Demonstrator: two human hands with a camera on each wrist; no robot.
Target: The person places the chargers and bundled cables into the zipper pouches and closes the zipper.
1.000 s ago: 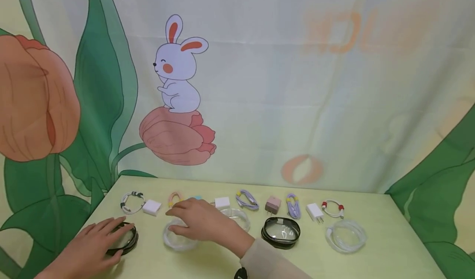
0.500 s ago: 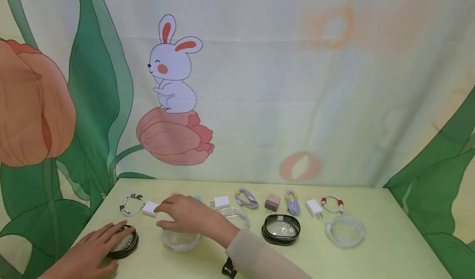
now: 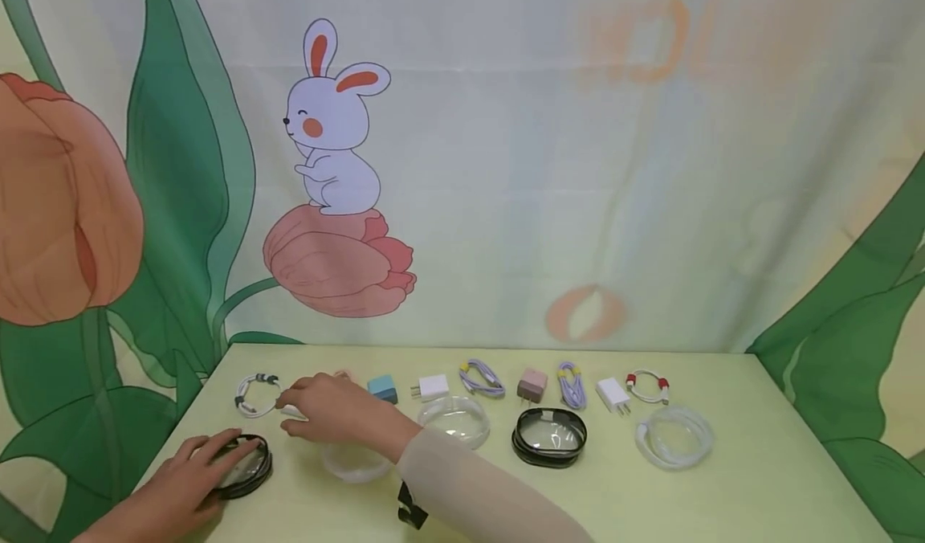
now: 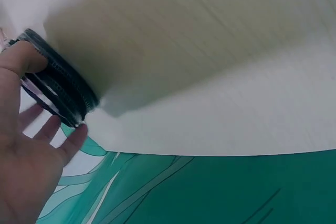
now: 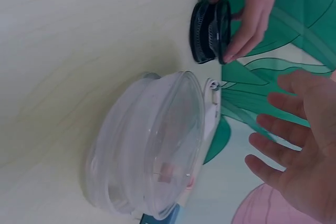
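Note:
At the left of the table, my left hand [image 3: 181, 479] holds a small round clear case with black zip edging [image 3: 262, 479]. In the left wrist view, its thumb lies on one side of the case [image 4: 65, 85] and its fingers on the other. My right hand [image 3: 332, 406] hovers over a white charger plug [image 3: 292, 411], partly covering it. The right wrist view shows that hand [image 5: 304, 140] with fingers spread and nothing in them. Below it sits a round clear case with whitish edging [image 3: 354, 472]. A coiled white cable [image 3: 242, 398] lies just left of the plug.
Along the back lie a blue plug [image 3: 382, 389], a white plug [image 3: 433, 387], purple cables [image 3: 480, 377], a pink plug [image 3: 532, 385], another white plug [image 3: 613, 395] and a red-ended cable [image 3: 648, 385]. In front stand more cases, one black-edged [image 3: 549, 456]. A printed curtain [image 3: 491, 206] hangs behind.
My right hand has moved left, from over the clear case and pink cable to the white plug. The blue plug has come into full view. My left hand stays on the black-edged case.

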